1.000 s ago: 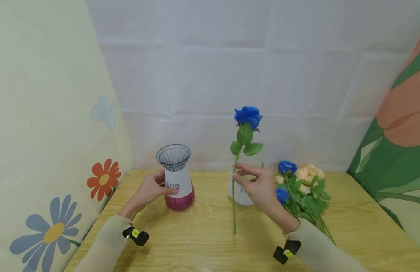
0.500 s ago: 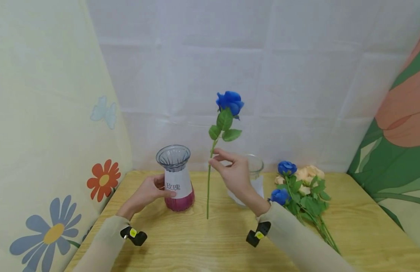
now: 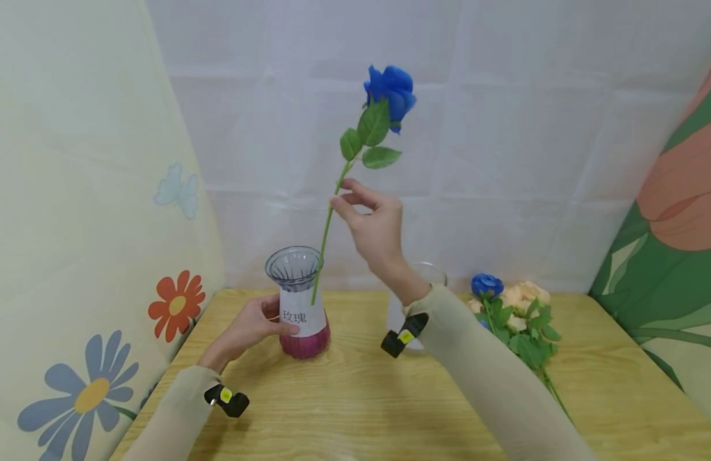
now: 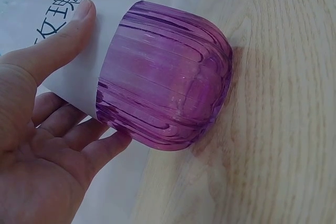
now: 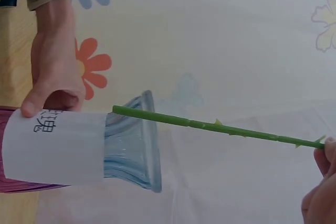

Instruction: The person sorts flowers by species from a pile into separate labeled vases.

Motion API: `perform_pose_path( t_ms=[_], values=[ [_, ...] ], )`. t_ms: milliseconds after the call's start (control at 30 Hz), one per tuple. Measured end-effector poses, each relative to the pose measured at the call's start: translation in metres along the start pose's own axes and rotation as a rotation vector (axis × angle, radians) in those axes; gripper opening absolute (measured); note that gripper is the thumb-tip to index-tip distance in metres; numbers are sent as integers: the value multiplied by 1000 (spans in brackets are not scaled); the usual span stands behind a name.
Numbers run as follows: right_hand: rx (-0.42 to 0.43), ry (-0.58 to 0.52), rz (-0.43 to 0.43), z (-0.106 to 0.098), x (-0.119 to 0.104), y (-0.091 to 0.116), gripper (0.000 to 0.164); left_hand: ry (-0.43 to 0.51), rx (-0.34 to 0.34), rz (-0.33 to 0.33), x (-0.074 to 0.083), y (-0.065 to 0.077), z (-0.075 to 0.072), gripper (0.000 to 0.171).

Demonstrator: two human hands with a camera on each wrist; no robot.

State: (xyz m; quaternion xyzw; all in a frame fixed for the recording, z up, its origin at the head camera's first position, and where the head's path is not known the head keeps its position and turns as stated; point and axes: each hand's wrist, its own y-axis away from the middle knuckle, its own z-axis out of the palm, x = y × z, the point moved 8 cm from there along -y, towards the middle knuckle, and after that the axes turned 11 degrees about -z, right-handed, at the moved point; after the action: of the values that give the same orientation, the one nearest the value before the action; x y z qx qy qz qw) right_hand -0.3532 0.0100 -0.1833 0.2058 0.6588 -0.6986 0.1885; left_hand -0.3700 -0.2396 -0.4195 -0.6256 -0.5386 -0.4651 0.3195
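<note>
My left hand [image 3: 248, 331] holds a glass vase [image 4: 168, 77] at its middle, thumb on the front of the white paper label [image 3: 302, 306] and fingers behind. The vase stands upright on the table, purple at the base and blue-grey at the flared mouth [image 5: 134, 145]. Thumb and fingers of my right hand [image 3: 369, 224] pinch the green stem [image 5: 220, 128] of a blue rose [image 3: 391, 89]. The rose is raised, its bloom leaning right. Its cut lower end overlaps the vase's neck, in front of the label's upper part in the head view.
A second, clear glass vase [image 3: 432, 272] with a white label stands behind my right forearm. Right of it, a blue flower [image 3: 486, 284], peach flowers [image 3: 528, 293] and leafy stems lie on the wooden table [image 3: 332, 410]. A white cloth [image 3: 505, 141] hangs behind.
The right hand has carried the blue rose left and up from in front of the clear vase to above the purple vase, tilting it. The left hand stays on its vase.
</note>
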Motion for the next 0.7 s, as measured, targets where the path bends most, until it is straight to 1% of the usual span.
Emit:
perform_pose_path(
  t_ms=[233,400,567,700],
  values=[
    [60,-23,27,3,-1,-30,31,6,-1,1,0,1,1,79],
    [89,-20,29,6,3,-40,31,12,-4,3,-1,1,2,79],
    [86,15,40,16,15,-36,28,17,-11,3,-1,1,2,79],
    [30,62,53,29,27,-22,28,13,-8,2,-1,1,2,78]
  ],
)
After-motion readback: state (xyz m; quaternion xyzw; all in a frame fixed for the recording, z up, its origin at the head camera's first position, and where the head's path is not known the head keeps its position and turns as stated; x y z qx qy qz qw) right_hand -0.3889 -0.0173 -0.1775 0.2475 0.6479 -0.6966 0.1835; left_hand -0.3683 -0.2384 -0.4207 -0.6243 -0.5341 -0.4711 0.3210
